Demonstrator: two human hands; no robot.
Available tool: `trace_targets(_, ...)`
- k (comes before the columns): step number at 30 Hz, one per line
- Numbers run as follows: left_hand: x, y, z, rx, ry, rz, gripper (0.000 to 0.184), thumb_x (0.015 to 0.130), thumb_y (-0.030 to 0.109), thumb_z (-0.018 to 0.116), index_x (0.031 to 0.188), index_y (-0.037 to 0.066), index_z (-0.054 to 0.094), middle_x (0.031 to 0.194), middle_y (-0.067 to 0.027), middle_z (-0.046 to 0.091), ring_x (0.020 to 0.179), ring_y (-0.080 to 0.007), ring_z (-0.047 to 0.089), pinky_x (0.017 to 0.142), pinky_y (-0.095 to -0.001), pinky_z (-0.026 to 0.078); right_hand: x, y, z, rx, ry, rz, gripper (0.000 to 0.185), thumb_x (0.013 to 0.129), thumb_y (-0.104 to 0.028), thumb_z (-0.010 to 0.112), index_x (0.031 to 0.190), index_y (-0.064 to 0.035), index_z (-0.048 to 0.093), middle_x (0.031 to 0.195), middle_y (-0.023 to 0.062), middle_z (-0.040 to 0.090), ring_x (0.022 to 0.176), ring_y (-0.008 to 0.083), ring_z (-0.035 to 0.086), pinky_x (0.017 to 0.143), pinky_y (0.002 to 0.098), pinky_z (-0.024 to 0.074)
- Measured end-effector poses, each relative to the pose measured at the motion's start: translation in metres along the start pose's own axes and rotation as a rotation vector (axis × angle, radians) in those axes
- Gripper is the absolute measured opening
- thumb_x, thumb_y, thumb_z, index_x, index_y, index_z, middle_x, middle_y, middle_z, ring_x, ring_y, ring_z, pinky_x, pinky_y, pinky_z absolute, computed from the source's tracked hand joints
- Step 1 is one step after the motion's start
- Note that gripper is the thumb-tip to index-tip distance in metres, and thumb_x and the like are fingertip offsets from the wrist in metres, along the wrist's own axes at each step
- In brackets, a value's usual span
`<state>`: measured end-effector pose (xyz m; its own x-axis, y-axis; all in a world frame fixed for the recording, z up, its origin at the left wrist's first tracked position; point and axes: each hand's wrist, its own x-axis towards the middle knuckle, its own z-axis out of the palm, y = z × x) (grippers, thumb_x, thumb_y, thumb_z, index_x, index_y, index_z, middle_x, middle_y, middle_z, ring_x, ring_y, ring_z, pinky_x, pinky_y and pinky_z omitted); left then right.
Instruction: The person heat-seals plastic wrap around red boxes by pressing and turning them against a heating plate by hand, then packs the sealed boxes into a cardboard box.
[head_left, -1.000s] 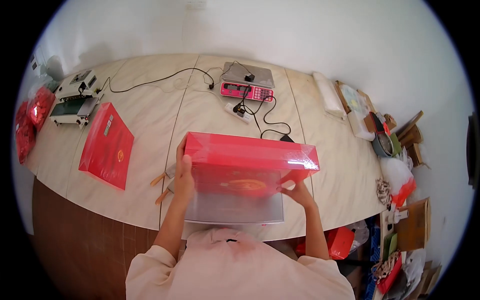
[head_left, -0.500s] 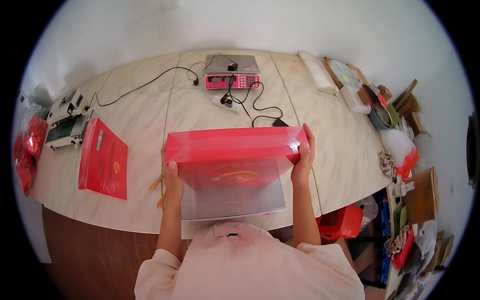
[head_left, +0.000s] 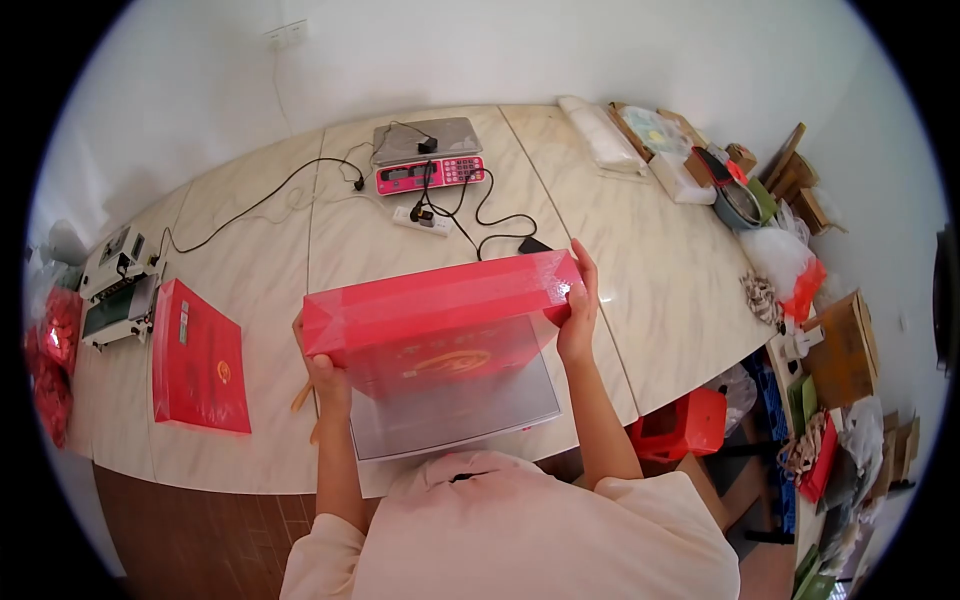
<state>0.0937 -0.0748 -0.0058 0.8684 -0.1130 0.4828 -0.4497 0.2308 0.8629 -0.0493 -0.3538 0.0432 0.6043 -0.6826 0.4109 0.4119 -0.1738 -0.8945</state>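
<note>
A red box in clear wrap [head_left: 440, 310] is held up on its edge between both hands. My left hand [head_left: 325, 378] grips its left end, thumb on the near side. At the right end, my right hand [head_left: 580, 315] has its fingers wrapped round the corner. Beneath the box lies a grey flat panel [head_left: 460, 420] at the table's near edge. Orange-handled tools [head_left: 302, 396] show partly beside my left hand. A second red wrapped box [head_left: 200, 362] rests on the table to the left.
A pink scale [head_left: 430, 174], a power strip [head_left: 420, 222] and black cables are at the back of the marbled table [head_left: 640, 270]. At the left stands a sealing machine [head_left: 120, 290]. Bags and cartons line the right side; a red stool [head_left: 682, 424] is below.
My right hand has moved from the box's lower face to its right end and closed there. The view has turned to the right, and the box now tilts slightly, right end higher.
</note>
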Motion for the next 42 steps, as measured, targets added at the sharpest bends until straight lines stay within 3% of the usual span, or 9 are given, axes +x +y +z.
trace_targets(1,0.001,-0.001,0.000,0.017,0.007,0.008,0.091,0.077,0.078,0.044,0.127,0.003,0.038,0.116,-0.0065,0.049,0.111,-0.0177,0.047,0.096,-0.0330,0.037,0.000,-0.001,-0.001,0.048,-0.026,0.031,0.065,0.085,-0.033,0.046,0.140,-0.0019,0.031,0.135,0.0155,0.037,0.126,0.0248,0.037,0.104,0.0354,0.0294)
trace_targets(20,0.001,-0.002,-0.003,0.015,-0.024,-0.046,0.103,0.071,0.084,0.043,0.129,0.000,0.032,0.120,-0.0074,0.043,0.114,-0.0166,0.043,0.098,-0.0319,0.034,0.000,0.000,-0.002,0.011,-0.027,0.022,0.065,0.086,-0.037,0.047,0.140,-0.0051,0.031,0.138,0.0193,0.033,0.128,0.0265,0.034,0.105,0.0374,0.0268)
trace_targets(22,0.002,-0.005,-0.005,-0.005,-0.044,-0.047,0.104,0.070,0.084,0.043,0.129,0.000,0.033,0.120,-0.0075,0.043,0.115,-0.0169,0.043,0.098,-0.0322,0.034,0.000,0.000,0.002,-0.045,0.029,-0.010,0.068,0.086,-0.046,0.045,0.137,-0.0034,0.034,0.128,0.0159,0.044,0.119,0.0225,0.043,0.101,0.0343,0.0310)
trace_targets(42,0.000,0.003,-0.001,0.038,-0.002,-0.055,0.103,0.070,0.085,0.043,0.128,0.000,0.034,0.117,-0.0071,0.043,0.112,-0.0169,0.044,0.096,-0.0305,0.034,0.000,0.001,0.002,-0.028,0.025,-0.006,0.070,0.085,-0.048,0.046,0.138,-0.0040,0.034,0.125,0.0148,0.046,0.112,0.0199,0.048,0.096,0.0313,0.0367)
